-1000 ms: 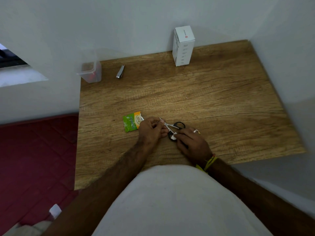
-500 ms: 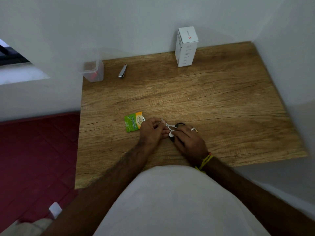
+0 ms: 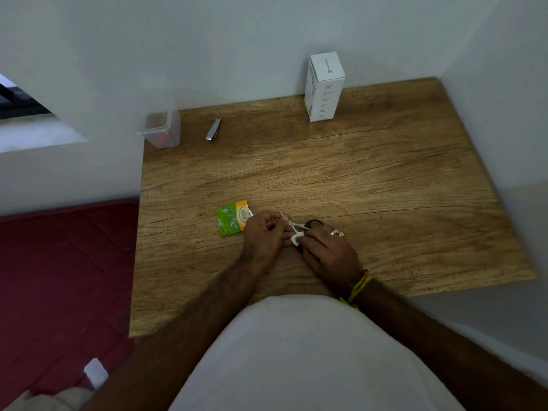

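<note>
Hands meet at lower centre of frame. Left hand [image 3: 262,234] curled, pinching the blade end of scissors [image 3: 298,226]; right hand [image 3: 327,252] palm-down, gripping their black handles. White scrap [image 3: 296,239] sits between the fingertips.

Both forearms reach forward; left hand [image 3: 264,232] and right hand [image 3: 327,250] meet, fingers curled.

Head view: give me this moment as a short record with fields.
surface: wooden table in a white-walled corner
left hand: fingers curled at the blades of the scissors
right hand: grips the scissors at the black handles
between the hands: small white scrap
by the left hand: green sachet, lying flat
far edge: clear container, nail clipper, upright white box
</note>
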Demonstrator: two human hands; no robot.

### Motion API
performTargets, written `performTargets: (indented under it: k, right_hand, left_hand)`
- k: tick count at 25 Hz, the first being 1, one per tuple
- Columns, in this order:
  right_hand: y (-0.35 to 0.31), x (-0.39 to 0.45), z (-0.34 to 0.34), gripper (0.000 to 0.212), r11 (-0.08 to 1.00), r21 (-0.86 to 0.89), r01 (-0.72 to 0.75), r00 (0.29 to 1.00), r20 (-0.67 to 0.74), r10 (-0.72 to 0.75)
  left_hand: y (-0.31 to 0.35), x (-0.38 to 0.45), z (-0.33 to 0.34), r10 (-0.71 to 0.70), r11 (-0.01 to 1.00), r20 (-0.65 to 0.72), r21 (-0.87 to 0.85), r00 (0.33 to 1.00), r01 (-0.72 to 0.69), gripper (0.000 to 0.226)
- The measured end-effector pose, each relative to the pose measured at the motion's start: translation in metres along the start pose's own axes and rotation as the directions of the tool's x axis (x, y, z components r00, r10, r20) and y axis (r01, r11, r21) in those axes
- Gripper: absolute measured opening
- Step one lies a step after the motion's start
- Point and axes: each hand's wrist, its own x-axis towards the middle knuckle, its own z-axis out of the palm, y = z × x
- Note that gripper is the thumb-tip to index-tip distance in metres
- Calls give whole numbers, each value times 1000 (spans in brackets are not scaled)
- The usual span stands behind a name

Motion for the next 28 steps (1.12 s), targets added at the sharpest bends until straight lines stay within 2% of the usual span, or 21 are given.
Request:
performTargets:
  k: [8,15,19,21,23,28]
  right_hand:
    - [1,-10,-6,16,994,62,-95,995,-5,96]
    - [2,-14,-12,14,971,155,-183,982,71,174]
    - [-2,-3,-19,10,957,194,-217,973,-35,228]
    - [-1,10,-21,12,925,237,-297,931,-144,336]
    - [7,26,-20,14,858,301,-415,857,-186,480]
    - [23,60,-4,13,631,539,-558,723,-58,689]
  left_hand:
    - [2,-1,2,-12,1000,-11,-13,1000,12,12]
    - [7,-4,2,-13,1000,-19,-1,1000,13,11]
    - [10,-6,1,-43,999,-1,-12,999,43,11]
    - [12,-7,-1,-52,998,24,-17,998,53,12]
    - [13,-8,-3,-71,997,51,-25,996,72,18]
    - [19,-17,-7,-75,997,75,-30,994,78,19]
